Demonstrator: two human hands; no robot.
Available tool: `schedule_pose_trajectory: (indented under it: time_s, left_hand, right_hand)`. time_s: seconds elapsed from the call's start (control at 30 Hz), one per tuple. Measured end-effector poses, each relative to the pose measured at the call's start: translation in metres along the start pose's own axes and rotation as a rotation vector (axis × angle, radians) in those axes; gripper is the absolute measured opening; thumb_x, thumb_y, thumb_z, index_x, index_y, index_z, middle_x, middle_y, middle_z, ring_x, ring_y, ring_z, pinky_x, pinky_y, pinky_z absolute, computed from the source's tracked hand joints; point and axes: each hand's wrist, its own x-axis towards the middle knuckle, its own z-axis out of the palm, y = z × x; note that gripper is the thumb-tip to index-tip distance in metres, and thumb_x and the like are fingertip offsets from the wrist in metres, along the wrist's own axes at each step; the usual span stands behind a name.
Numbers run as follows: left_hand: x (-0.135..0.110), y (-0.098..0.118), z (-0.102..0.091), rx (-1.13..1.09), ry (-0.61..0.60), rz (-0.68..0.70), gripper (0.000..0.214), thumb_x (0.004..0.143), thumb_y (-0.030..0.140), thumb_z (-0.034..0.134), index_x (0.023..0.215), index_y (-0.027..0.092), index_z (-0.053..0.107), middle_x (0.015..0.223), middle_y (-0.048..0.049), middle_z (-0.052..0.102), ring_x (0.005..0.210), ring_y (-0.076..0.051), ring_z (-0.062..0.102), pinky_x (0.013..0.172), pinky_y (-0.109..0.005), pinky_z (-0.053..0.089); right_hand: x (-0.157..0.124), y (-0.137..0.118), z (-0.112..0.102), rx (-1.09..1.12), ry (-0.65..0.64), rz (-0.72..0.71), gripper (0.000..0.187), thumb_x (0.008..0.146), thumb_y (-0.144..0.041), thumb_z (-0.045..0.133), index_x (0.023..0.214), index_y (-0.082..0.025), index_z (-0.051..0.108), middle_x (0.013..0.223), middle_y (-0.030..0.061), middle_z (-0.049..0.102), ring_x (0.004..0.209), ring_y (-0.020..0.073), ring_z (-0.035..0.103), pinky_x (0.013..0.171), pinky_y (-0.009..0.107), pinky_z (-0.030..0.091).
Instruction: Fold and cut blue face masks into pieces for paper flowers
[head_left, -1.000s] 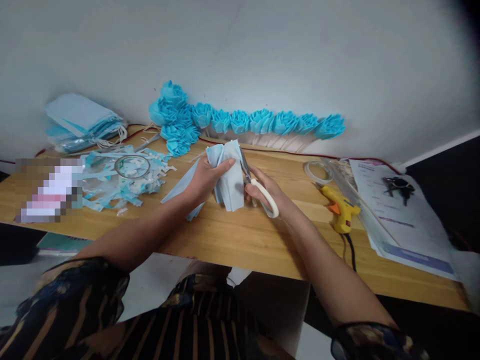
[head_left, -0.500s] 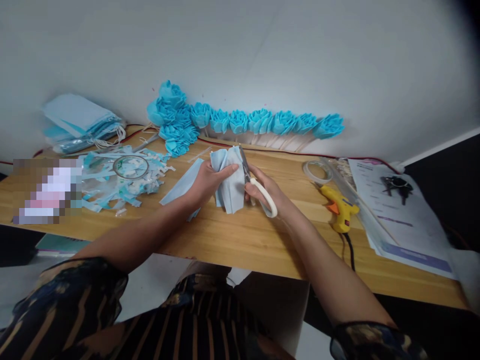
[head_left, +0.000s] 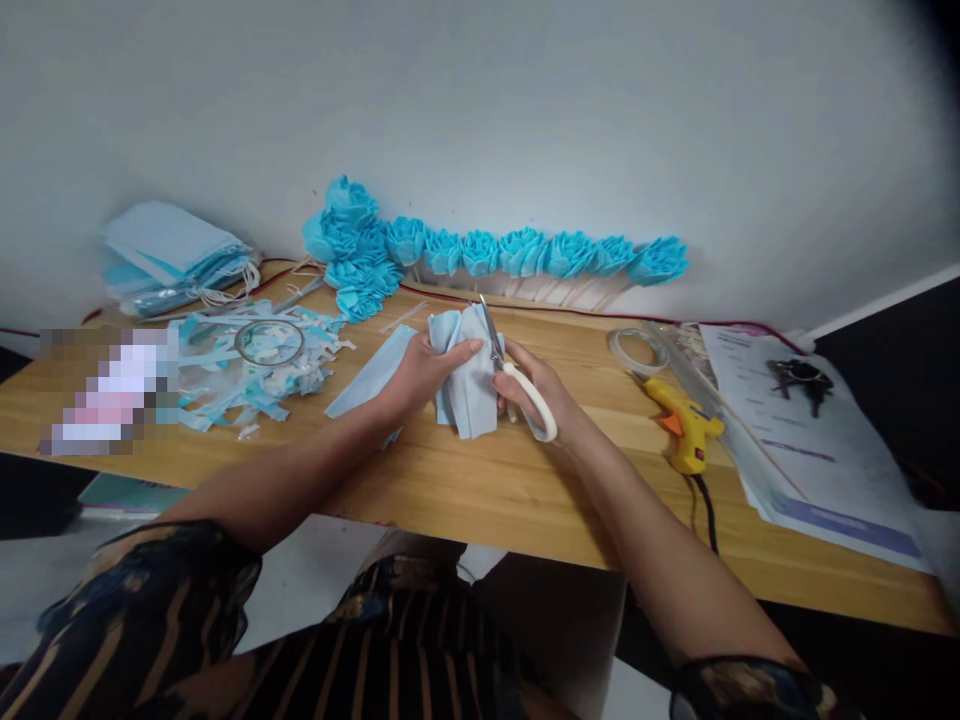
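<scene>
My left hand (head_left: pixel 424 375) pinches a pleated light-blue piece of face mask fabric (head_left: pixel 466 395), thumb on top, holding it above the table. In my right hand (head_left: pixel 536 380) are scissors (head_left: pixel 530 395) with white handles. Their metal blades point away from me and lie along the right edge of the fabric; whether they are cutting into it I cannot tell. Another flat light-blue fabric piece (head_left: pixel 367 378) lies on the table, partly under my left hand and forearm.
Blue fabric roses (head_left: pixel 521 250) on sticks line the wall. At left are stacked masks (head_left: pixel 176 250), fabric scraps (head_left: pixel 300 375) and a tape roll (head_left: pixel 238 343). At right lie a yellow glue gun (head_left: pixel 686 425), another tape roll (head_left: pixel 621 350), papers (head_left: pixel 795 440) and keys (head_left: pixel 801 380).
The whole view has shifted slightly, so everything sits a little lower. My hands keep their hold on the fabric and scissors; the blades look slightly more tilted against the fabric.
</scene>
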Motion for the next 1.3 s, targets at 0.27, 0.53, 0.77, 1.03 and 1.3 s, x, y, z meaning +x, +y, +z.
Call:
schedule_pose_trajectory:
  time_s: [0.27,0.53,0.77,1.03,1.3]
  left_hand:
    - [0.000,-0.001,0.002,-0.107,-0.044,-0.061,0.042,0.070,0.048,0.090,0.086,0.015,0.071,0.081,-0.0071,0.077,0.069,-0.020,0.070,0.067,-0.033,0.058]
    - [-0.003,-0.001,0.006,-0.172,-0.046,-0.098,0.042,0.070,0.046,0.091,0.088,0.015,0.069,0.079,-0.0056,0.075,0.067,-0.019,0.070,0.066,-0.033,0.060]
    - [-0.002,-0.002,0.006,-0.158,-0.026,-0.098,0.043,0.068,0.049,0.091,0.088,0.016,0.070,0.081,-0.0074,0.077,0.070,-0.021,0.071,0.066,-0.034,0.059]
    - [0.003,0.003,0.001,-0.102,0.071,-0.001,0.043,0.070,0.053,0.088,0.086,0.019,0.069,0.079,-0.0035,0.074,0.074,-0.021,0.070,0.069,-0.033,0.056]
    - [0.005,0.011,-0.004,-0.084,0.063,0.003,0.041,0.068,0.050,0.090,0.076,0.021,0.062,0.069,-0.0002,0.067,0.062,-0.015,0.061,0.061,-0.030,0.050]
  right_hand:
    - [-0.001,-0.002,0.003,0.026,0.035,0.006,0.100,0.072,-0.076,0.081,0.148,-0.017,0.051,0.064,-0.0044,0.058,0.052,0.0153,0.054,0.047,0.028,0.042]
    - [-0.002,-0.005,0.006,0.033,0.058,-0.014,0.098,0.072,-0.076,0.081,0.146,-0.018,0.053,0.067,-0.0044,0.056,0.052,0.0140,0.051,0.049,0.029,0.044]
    - [-0.002,-0.004,0.004,0.037,0.060,-0.008,0.095,0.070,-0.078,0.080,0.143,-0.023,0.055,0.064,-0.0052,0.056,0.050,0.0142,0.050,0.047,0.029,0.042]
    - [-0.004,-0.008,0.005,0.052,0.066,0.031,0.101,0.069,-0.076,0.082,0.146,-0.017,0.054,0.061,-0.0060,0.056,0.049,0.0132,0.049,0.045,0.027,0.041]
    - [-0.001,0.001,0.005,0.008,-0.023,0.001,0.094,0.075,-0.077,0.077,0.146,-0.019,0.055,0.071,-0.0029,0.061,0.054,0.0131,0.056,0.049,0.027,0.043]
